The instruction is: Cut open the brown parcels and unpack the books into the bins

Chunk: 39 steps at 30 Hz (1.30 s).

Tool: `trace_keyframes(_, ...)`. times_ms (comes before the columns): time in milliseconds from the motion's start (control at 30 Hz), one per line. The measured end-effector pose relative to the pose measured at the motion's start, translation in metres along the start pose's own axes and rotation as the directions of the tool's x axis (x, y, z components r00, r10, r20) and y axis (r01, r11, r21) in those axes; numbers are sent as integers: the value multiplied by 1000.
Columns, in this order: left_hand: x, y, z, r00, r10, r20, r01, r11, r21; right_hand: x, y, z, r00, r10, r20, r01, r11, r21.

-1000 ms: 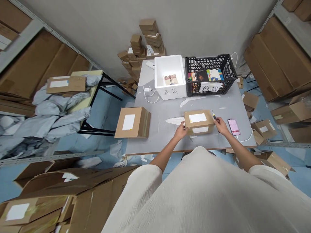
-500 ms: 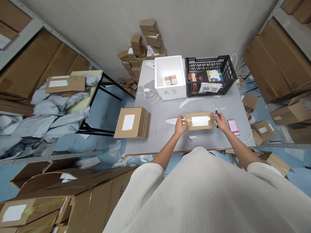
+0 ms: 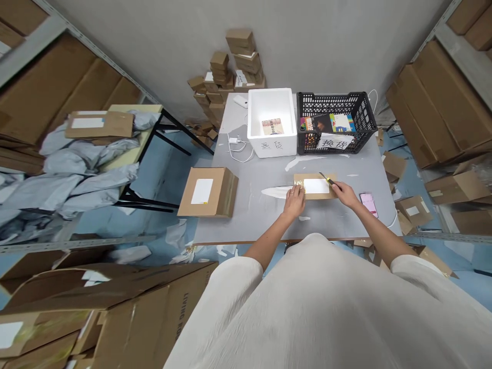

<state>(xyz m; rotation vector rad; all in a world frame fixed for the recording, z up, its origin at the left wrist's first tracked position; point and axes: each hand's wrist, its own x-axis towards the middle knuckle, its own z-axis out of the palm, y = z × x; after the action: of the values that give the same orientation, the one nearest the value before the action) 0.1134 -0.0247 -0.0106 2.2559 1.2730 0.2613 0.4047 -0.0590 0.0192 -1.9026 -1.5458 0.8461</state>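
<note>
A small cardboard box (image 3: 312, 196) with a white label lies on the grey table (image 3: 253, 220) in front of me. My left hand (image 3: 294, 201) rests on the box's left end, its fingers close together on the taped cardboard; whether it grips the box is unclear. In my right hand (image 3: 344, 193), at the box's right end, is a utility knife (image 3: 328, 179) with a yellow and black handle. The knife's thin tip points up and left above the box's upper edge. Right of that hand lies a phone (image 3: 369, 204) with a pink screen.
A larger carton (image 3: 207, 192) stands on the table's left side. Along the back are a white foam box (image 3: 272, 146) and a black crate (image 3: 357, 138) holding books. Grey parcels (image 3: 54, 189) cover a side table at left.
My left hand has moved from the box's left side onto its top. My right hand has tilted the knife from upright to leftward, over the box. The box now lies flatter.
</note>
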Motion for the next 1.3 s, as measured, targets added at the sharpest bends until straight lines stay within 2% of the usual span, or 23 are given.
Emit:
trace_keyframes(133,-1,3,6,1000,-20,6,20,999,29,21,-19,-5,989,-54,139,77,984,-160)
trace_keyframes(267,1,6,7,998,-55,-24,55,998,24,41,-39,-2,960,-132,247,201,939,-279)
trace_keyframes(467,-2,5,3,999,-7,-49,5,999,-50,64,-60,10,900,-205,384,352,862,-366)
trace_keyframes(667,-4,4,1,999,4,-32,-4,1000,-14,74,-68,23,887,-196,417,373,837,-401)
trace_keyframes(867,-4,3,-2,999,14,-36,-15,999,-30,78,-70,26,894,-196,404,363,844,-394)
trace_keyframes(967,-4,4,-5,1000,18,-26,-18,1000,0,77,-76,27,889,-178,421,380,799,-466)
trace_keyframes(1100,-5,7,-9,1000,10,13,-12,996,93,72,-91,27,872,-130,473,424,684,-593)
trace_keyframes(1300,-7,14,-15,998,-26,55,13,974,226,63,-115,13,856,-31,517,434,587,-683)
